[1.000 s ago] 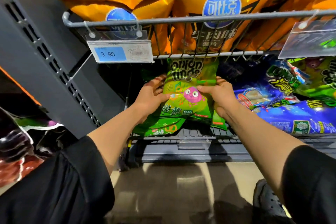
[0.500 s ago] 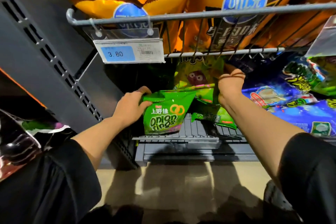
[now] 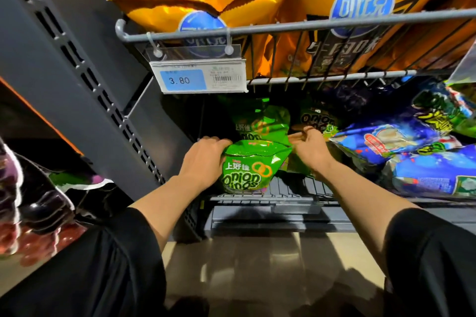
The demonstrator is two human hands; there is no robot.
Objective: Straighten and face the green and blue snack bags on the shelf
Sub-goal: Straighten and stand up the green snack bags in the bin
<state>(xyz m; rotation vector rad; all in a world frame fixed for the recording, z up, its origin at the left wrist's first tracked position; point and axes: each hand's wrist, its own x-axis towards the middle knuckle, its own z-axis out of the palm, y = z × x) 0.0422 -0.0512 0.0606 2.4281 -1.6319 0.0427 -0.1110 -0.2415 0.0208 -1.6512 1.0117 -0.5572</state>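
Head view: front onion rings bag [image 3: 246, 166] stood upright at the front-left of the lower wire shelf [image 3: 288, 197], label facing me, long axis roughly vertical, tipped a touch right. My left hand [image 3: 203, 158] gripped its upper left edge, fingers curled over the top seam. My right hand [image 3: 310, 148] sat just right of the bag, fingers loosely bent, holding nothing I could make out. More green bags [image 3: 260, 123] leaned behind; blue bags [image 3: 401, 144] lay flat, well right, nearer my right hand.
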